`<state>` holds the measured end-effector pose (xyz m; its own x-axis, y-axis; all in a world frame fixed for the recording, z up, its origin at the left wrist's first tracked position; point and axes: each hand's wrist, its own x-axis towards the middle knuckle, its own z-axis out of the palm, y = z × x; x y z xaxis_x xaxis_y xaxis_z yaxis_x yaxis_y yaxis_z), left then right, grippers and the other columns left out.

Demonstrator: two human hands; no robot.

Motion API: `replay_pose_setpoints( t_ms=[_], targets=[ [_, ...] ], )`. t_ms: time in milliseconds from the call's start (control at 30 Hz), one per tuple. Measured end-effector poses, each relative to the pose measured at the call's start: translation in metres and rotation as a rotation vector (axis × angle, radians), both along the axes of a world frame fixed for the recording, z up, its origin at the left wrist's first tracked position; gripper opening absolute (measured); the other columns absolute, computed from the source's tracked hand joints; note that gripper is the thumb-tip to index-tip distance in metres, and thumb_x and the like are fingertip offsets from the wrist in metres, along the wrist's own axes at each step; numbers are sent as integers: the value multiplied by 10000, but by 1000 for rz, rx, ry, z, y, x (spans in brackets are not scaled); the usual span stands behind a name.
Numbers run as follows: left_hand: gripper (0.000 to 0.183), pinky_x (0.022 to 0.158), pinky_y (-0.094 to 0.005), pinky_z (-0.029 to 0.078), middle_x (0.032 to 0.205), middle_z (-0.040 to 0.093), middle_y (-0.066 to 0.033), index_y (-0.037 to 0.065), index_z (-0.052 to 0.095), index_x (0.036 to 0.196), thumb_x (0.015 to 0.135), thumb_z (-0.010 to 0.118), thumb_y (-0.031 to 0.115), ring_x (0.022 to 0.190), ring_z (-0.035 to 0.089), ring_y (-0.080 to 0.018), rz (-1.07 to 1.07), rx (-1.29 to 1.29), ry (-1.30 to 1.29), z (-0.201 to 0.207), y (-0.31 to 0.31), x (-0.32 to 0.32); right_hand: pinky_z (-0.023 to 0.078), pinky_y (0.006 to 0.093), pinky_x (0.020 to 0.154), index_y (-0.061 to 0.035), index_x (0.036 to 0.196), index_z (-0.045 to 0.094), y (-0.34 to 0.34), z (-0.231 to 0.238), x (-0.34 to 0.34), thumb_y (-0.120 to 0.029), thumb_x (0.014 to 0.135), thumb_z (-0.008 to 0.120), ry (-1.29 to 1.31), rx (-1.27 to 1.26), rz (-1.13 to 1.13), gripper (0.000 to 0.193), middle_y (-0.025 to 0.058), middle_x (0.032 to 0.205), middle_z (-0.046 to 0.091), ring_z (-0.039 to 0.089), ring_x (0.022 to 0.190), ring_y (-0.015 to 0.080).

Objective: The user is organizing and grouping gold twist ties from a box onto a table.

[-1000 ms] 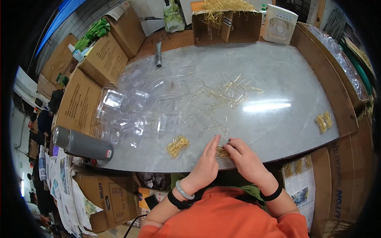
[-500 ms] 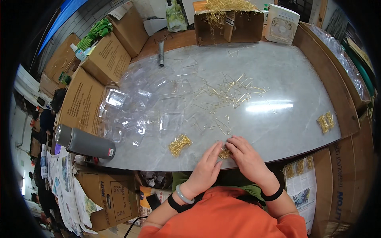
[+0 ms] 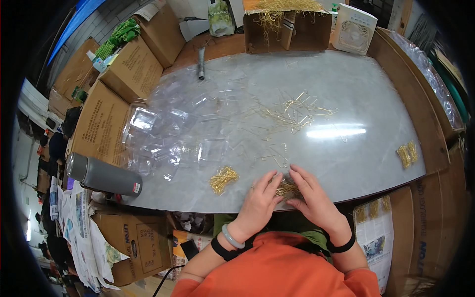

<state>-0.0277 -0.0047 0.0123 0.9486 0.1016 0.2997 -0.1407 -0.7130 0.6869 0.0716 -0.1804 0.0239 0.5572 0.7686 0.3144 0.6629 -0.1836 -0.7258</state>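
At the near edge of the table, my left hand (image 3: 258, 204) and my right hand (image 3: 314, 202) cup a bundle of gold wire hooks (image 3: 286, 190) from its two sides. The fingers bend around the bundle and hide part of it. Left of my hands lies another small heap of gold wire hooks (image 3: 224, 180). Just beyond my fingertips are a few loose hooks (image 3: 275, 159). Farther off, a scattered pile of loose gold hooks (image 3: 298, 112) covers the middle of the table.
Clear plastic boxes (image 3: 174, 142) crowd the table's left side, beside a grey bottle (image 3: 105, 174). Bundled hooks (image 3: 407, 154) lie near the right edge. A cardboard box of hooks (image 3: 257, 38) and a small white fan (image 3: 354, 29) stand at the back.
My hands have drawn slightly apart, with the right hand's fingers turned more inward. More of the hook bundle shows between them.
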Motion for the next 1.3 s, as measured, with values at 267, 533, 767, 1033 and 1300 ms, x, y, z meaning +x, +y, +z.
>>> replay_pose_setpoints(
  t_ms=[267, 533, 767, 1033, 1300],
  targets=[
    [577, 1083, -549, 394, 1337, 533, -204, -11, 527, 1371, 851, 755, 93, 1277, 487, -447, 19, 158, -5, -3, 3, 2, 445, 465, 1038, -32, 1343, 539, -4, -6, 4, -81, 809, 768, -144, -163, -44, 583, 175, 1314, 559, 525, 1230, 382],
    [567, 1063, -465, 453, 1401, 471, -237, 18, 467, 1433, 897, 643, -30, 1291, 485, -443, 54, -120, -17, 0, -19, -7, 449, 471, 1036, -10, 1327, 516, 6, -2, 5, -99, 811, 758, -375, -135, -17, 577, 169, 1334, 534, 517, 1237, 379],
    [645, 1093, -467, 405, 1438, 472, -214, 8, 452, 1448, 857, 710, 36, 1317, 467, -413, -24, 29, -46, 9, 1, -3, 470, 450, 992, -28, 1242, 550, 3, -5, 5, -99, 808, 758, -294, -107, -13, 487, 142, 1204, 551, 538, 1157, 362],
    [544, 980, -452, 446, 1214, 587, -185, -9, 554, 1342, 835, 735, 66, 1155, 534, -391, -66, 159, 32, 14, 15, 1, 471, 452, 1021, -23, 1221, 566, 2, -11, 4, -90, 802, 759, -306, -97, -46, 466, 147, 1265, 560, 538, 1210, 364],
    [510, 959, -426, 495, 1265, 540, -171, 10, 575, 1320, 829, 714, 3, 1127, 581, -365, 90, -235, 71, 12, -14, -6, 444, 465, 1084, -2, 1327, 527, 5, -12, 0, -98, 837, 729, -381, -136, -31, 539, 171, 1346, 556, 508, 1299, 379]
  ],
)
